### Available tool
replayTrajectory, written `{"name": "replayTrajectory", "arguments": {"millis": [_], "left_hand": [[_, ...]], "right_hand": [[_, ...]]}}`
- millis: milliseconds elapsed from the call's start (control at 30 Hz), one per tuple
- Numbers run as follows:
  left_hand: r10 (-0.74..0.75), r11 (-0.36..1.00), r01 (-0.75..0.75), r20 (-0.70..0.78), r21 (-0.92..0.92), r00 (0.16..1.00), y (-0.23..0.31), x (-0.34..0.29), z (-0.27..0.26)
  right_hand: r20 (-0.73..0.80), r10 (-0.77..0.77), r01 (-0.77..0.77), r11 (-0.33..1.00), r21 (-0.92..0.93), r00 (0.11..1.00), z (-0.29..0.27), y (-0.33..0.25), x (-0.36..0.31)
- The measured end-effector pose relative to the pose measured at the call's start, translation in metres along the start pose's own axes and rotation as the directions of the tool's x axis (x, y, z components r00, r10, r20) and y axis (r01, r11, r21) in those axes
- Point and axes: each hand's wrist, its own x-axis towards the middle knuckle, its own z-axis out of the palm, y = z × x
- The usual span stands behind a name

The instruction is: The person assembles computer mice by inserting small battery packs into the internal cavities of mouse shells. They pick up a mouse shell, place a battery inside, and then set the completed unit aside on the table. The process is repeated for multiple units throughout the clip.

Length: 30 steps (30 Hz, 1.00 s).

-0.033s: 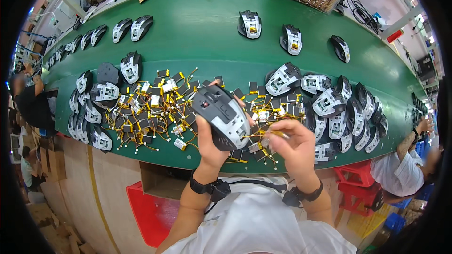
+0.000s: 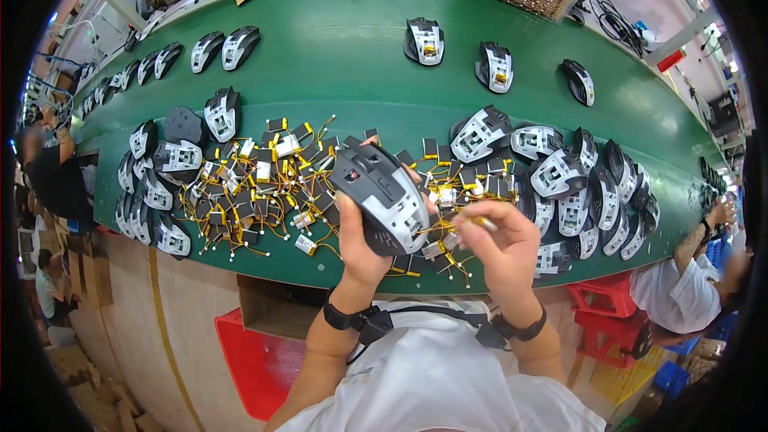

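A black and silver computer mouse (image 2: pixel 384 196), its underside facing up, is gripped in my left hand (image 2: pixel 358 250), with the thumb along its near side. Fingertips of that hand show at the mouse's far edge. My right hand (image 2: pixel 508 248) is just to the right, pinching a small battery (image 2: pixel 483 223) between thumb and fingers. Thin wires run from near these fingertips toward the mouse, but where they end is hard to make out. Beneath both hands spreads a pile of small wired batteries (image 2: pixel 264 172) in black, silver and yellow.
More mice are heaped on the right (image 2: pixel 558 174) and in a smaller group on the left (image 2: pixel 178 158). Several mice stand along the green belt (image 2: pixel 336 48) behind. A red bin (image 2: pixel 256 368) sits below the table edge. Another person (image 2: pixel 680 292) is at the right.
The mouse in my left hand has shifted slightly to the right and turned a little. My right hand has also moved slightly right, still pinching the battery.
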Motion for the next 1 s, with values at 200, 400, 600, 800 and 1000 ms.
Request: {"name": "replayTrajectory", "arguments": {"millis": [200, 400, 600, 800, 1000], "left_hand": [[-0.04, 0.998, 0.045, 0.11, -0.046, 0.993, -0.003, 0.001, -0.006], [-0.039, 0.999, 0.039, -0.017, 0.026, 0.999, 0.001, 0.006, -0.01], [0.005, 0.997, -0.006, -0.008, -0.083, 1.0, 0.003, 0.007, 0.0], [0.255, 0.966, -0.256, 0.037, 0.024, 0.966, 0.001, 0.004, 0.004], [0.335, 0.909, -0.333, 0.033, 0.251, 0.942, 0.0, -0.003, 0.009]], "right_hand": [[-0.107, -0.31, 0.307, 0.951, -0.044, 0.945, 0.034, 0.0, 0.021], [0.1, 0.074, -0.052, 0.977, -0.205, 0.992, 0.029, -0.021, 0.01], [0.181, -0.31, 0.354, 0.711, -0.608, 0.933, 0.032, -0.02, 0.008], [0.018, 0.034, -0.035, 0.996, 0.079, 0.999, 0.042, 0.003, 0.005], [-0.002, 0.142, -0.137, 0.959, 0.249, 0.99, 0.042, 0.007, 0.001]]}}
